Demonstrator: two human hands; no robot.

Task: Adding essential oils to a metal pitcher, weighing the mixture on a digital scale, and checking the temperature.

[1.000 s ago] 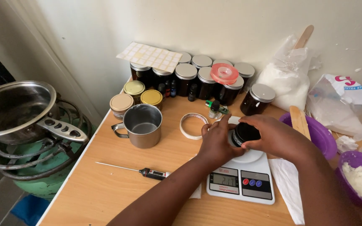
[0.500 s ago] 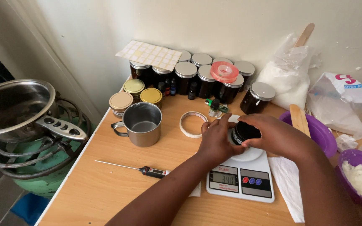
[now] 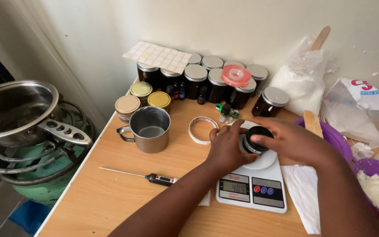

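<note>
On scale (image 3: 251, 191), hands (image 3: 259, 142) unmoved.

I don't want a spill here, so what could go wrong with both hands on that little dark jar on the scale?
The small dark jar sits open on the white kitchen scale, with the left hand and right hand pressing it, so the reading may be off. A slip could tip it onto the table. The purple bowl beside the right forearm could be nudged.
</note>
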